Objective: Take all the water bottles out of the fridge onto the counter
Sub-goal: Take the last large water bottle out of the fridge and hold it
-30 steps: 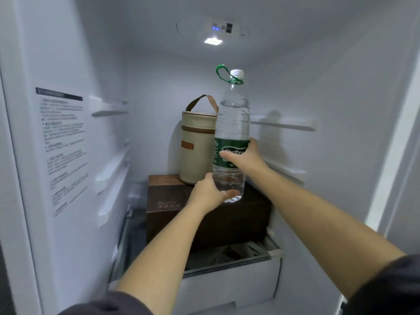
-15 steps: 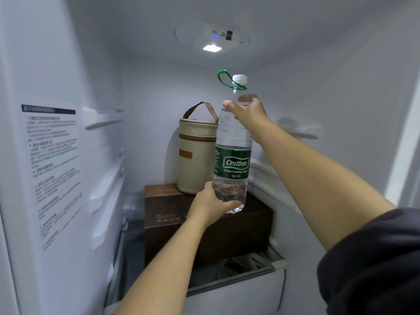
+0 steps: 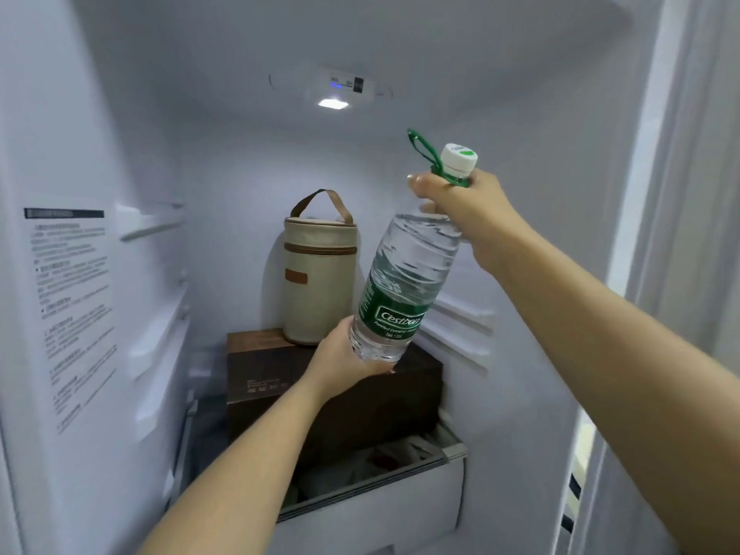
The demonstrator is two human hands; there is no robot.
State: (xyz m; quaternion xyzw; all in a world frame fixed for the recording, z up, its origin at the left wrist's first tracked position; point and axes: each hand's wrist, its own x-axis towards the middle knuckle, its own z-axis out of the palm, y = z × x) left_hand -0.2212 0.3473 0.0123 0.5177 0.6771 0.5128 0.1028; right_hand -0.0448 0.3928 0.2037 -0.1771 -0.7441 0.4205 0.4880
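A large clear water bottle [image 3: 408, 270] with a green label, a white cap and a green carry loop is held inside the open fridge [image 3: 120, 114]. It tilts with its top leaning right, above the dark brown box [image 3: 264, 366]. My left hand [image 3: 348, 362] cups the bottle's base from below. My right hand [image 3: 460, 202] is wrapped around its neck just under the cap. No other water bottle is visible.
A beige cylindrical bag [image 3: 320, 274] with a brown handle stands on the brown box at the back. Below is a drawer [image 3: 372, 510] with items inside. Shelf rails line both fridge walls. The fridge's right edge [image 3: 640, 194] is close to my right arm.
My right hand moved from the label up to the neck and gripped it. The bottle went from upright to tilted right and came nearer, with my left hand still under its base.
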